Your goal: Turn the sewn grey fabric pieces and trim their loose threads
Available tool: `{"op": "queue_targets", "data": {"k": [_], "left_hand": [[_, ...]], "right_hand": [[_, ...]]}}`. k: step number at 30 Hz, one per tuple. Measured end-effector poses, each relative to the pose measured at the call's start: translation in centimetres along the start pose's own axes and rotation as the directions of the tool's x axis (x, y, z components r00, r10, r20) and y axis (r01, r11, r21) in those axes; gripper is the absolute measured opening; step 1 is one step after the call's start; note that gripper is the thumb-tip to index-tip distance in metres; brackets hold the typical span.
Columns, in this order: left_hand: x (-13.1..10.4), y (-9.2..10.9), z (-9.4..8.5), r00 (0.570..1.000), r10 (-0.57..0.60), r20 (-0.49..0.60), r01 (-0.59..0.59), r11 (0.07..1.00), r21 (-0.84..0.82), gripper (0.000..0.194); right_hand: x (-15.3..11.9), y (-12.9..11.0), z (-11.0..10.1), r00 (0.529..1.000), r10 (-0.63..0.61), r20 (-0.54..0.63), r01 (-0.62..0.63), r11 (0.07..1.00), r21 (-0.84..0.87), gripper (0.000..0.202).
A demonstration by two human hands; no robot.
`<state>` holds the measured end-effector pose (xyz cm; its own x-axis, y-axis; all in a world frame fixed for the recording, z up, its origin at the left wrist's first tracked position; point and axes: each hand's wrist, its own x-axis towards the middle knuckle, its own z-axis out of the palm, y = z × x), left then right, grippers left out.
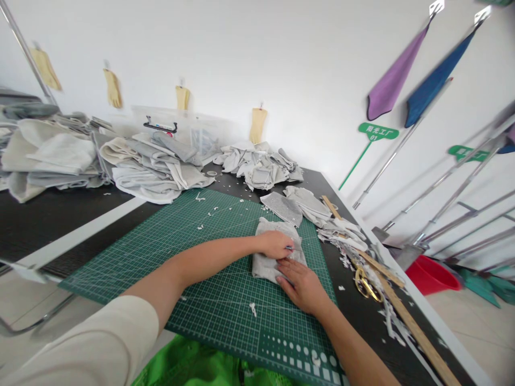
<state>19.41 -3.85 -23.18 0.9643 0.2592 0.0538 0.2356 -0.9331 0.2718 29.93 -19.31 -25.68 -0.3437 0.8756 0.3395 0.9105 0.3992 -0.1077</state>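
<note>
Flat on the right part of the green mat [161,241] lies a grey cloth [263,266], with both hands on it. The left hand [276,245] is curled closed over its far part, around a small thing [289,247] of which only a bluish tip shows; I cannot tell what it is. The right hand [300,284] rests on the near right part, palm down, thumb apart from the fingers, its fingertips just beside the left hand. Just beyond the cloth lies a speckled grey piece [282,208], and next to it, on the right, a paler piece [309,205]. White bits dot the mat.

The mat lies on a dark counter [72,217]. Along the right side of the counter are gold-handled scissors [367,284], wooden strips [420,329] and pale shreds [390,316]. On the far side sits a loose heap [261,169] of small cloths; farther left are two bigger stacks, one near the middle [161,166] and one at the far left [60,153]. A clear box [217,126] stands behind the middle stack.

Four yellow gloves [258,126] hang on the white wall. Farther right hang a purple towel [396,75] and a blue towel [436,80], above a green sign [378,131]. A red bucket [430,276] stands on the floor, right of the counter.
</note>
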Motion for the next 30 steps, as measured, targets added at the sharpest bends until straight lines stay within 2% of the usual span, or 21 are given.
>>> {"op": "queue_targets", "data": {"k": [1,3,5,7,9,11,14,17,19,21,23,25,26,27,29,30], "left_hand": [[0.3,-0.1,0.1,0.999,-0.039,-0.004,0.039,0.999,-0.007,0.037],[0.8,-0.4,0.2,0.976,-0.21,-0.06,0.207,0.977,-0.043,0.051],[1.1,-0.8,0.2,0.906,-0.398,-0.14,0.389,0.917,-0.09,0.06],[1.1,-1.3,0.3,0.855,-0.478,-0.203,0.461,0.878,-0.125,0.059],[0.8,-1.6,0.3,0.868,-0.434,-0.241,0.412,0.901,-0.139,0.052],[0.2,-1.9,0.2,0.911,-0.335,-0.242,0.308,0.94,-0.144,0.043],[-0.5,-2.3,-0.1,0.967,-0.185,-0.174,0.157,0.974,-0.162,0.029],[-0.9,-2.9,-0.6,0.986,-0.152,-0.071,0.124,0.944,-0.306,0.024],[-0.9,-3.4,-0.9,0.978,-0.197,0.067,0.203,0.834,-0.514,0.023],[-1.0,-3.8,-1.2,0.955,-0.179,0.238,0.297,0.638,-0.71,0.021],[-1.2,-4.2,-1.4,0.925,-0.054,0.376,0.355,0.477,-0.804,0.017],[-1.2,-4.7,-1.7,0.887,0.068,0.457,0.384,0.442,-0.811,0.015],[-1.2,-4.8,-1.8,0.89,0.062,0.452,0.372,0.476,-0.797,0.015],[-1.1,-5.0,-1.9,0.915,0.003,0.403,0.341,0.527,-0.779,0.013],[-0.8,-5.4,-2.2,0.962,-0.188,0.197,0.272,0.627,-0.73,0.013],[-0.7,-5.6,-2.3,0.956,-0.289,0.057,0.244,0.666,-0.705,0.016]], "right_hand": [[0.0,0.0,0.0,1.0,0.0,0.003,0.0,1.0,0.001,0.033],[0.0,0.0,-0.1,1.0,0.002,0.014,-0.002,1.0,0.004,0.033],[0.0,0.0,-0.2,1.0,0.005,0.021,-0.006,1.0,0.008,0.033],[0.0,-0.1,-0.2,1.0,0.008,0.024,-0.008,1.0,0.013,0.033],[0.0,-0.1,-0.2,1.0,0.012,0.025,-0.012,1.0,0.014,0.033],[-0.1,0.0,-0.2,1.0,0.013,0.028,-0.014,1.0,0.01,0.034],[-0.1,0.0,-0.1,0.999,0.011,0.033,-0.012,1.0,0.007,0.034],[0.0,-0.1,-0.1,0.999,0.01,0.032,-0.011,1.0,0.01,0.033],[0.0,0.0,-0.1,1.0,0.009,0.029,-0.009,1.0,0.005,0.033],[0.0,0.0,0.0,1.0,0.005,0.03,-0.004,1.0,-0.004,0.033],[0.0,0.1,0.1,1.0,0.0,0.031,0.001,1.0,-0.011,0.033],[0.0,0.1,0.2,1.0,-0.002,0.03,0.002,1.0,-0.013,0.033],[0.0,0.1,0.3,1.0,-0.001,0.029,0.002,1.0,-0.012,0.033],[0.0,0.1,0.3,1.0,-0.001,0.028,0.002,1.0,-0.01,0.033],[0.0,0.1,0.3,1.0,0.001,0.026,-0.001,1.0,-0.009,0.033],[0.0,0.1,0.3,1.0,0.003,0.026,-0.002,1.0,-0.009,0.033]]}}
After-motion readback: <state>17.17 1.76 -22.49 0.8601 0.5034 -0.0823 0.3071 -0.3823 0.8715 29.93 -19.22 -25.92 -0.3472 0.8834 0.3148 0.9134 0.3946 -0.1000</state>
